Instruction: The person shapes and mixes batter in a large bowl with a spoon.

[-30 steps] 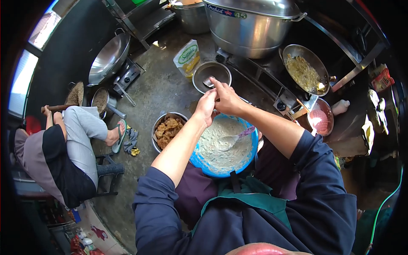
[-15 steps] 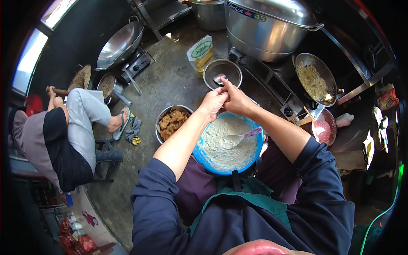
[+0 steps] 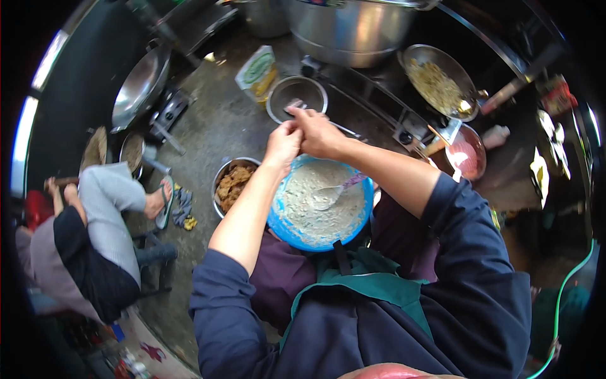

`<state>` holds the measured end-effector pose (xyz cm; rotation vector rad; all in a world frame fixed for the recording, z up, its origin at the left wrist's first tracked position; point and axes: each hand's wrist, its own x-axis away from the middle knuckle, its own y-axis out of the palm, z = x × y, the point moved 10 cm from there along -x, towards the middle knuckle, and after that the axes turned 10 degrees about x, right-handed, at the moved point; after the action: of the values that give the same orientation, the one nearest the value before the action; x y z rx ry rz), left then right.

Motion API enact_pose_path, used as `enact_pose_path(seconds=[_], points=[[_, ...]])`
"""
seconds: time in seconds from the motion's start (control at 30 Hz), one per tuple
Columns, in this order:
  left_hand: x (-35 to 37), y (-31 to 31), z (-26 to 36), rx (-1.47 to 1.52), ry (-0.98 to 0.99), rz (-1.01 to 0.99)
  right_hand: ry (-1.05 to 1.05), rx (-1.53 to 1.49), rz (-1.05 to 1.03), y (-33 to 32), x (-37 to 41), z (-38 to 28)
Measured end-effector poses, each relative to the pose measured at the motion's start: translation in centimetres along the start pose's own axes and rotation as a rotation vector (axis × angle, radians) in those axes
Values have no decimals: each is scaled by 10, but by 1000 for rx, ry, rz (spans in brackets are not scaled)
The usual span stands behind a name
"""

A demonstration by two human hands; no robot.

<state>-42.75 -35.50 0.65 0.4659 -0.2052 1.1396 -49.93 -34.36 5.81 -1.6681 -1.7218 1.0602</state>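
Since the earlier frame the whole view is swinging a little, so the joined hands and the bowl are now sitting further left, while the hands are keeping together in the same pose. The left hand [image 3: 283, 144] and the right hand [image 3: 317, 131] are touching at the fingertips just above the far rim of the blue bowl [image 3: 281, 231]. Each grip is bunched with its fingers pressed together, and whatever small thing they may be pinching is too tiny to tell. The blue bowl is resting on the person's lap, directly under the forearms, and is holding pale batter [image 3: 312, 218] with a spoon [image 3: 331, 197] lying in it, apart from both hands. Just left of it, a metal bowl of fried pieces [image 3: 232, 184] is standing on the floor [image 3: 214, 132]. Beyond the hands a small steel bowl [image 3: 297, 96] is sitting beside a yellow-green packet [image 3: 255, 71]. At far left another person [image 3: 88, 252] is sitting on a low stool.
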Motion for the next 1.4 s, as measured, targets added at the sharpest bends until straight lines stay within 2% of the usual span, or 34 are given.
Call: enact_pose_path(seconds=[0.1,0.23,0.27,0.43,0.57,0.8,1.4], points=[[-7,-10,-7,15,22,74,43,-34,-39,-1,3,-1],[-6,-10,-7,146,13,108,-1,-59,-49,1,8,-12],[-3,-9,-5,132,-4,101,-27,-23,2,-3,10,-14],[3,7,0,174,-19,5,-31,14,11,-1,9,-11],[1,8,-4,229,-34,4,-28,45,22,-4,10,-12],[-1,7,-13,161,-99,-60,-153,-26,-19,0,13,-25],[-1,8,-15,69,-103,-66,-165,31,-47,7,13,-24]])
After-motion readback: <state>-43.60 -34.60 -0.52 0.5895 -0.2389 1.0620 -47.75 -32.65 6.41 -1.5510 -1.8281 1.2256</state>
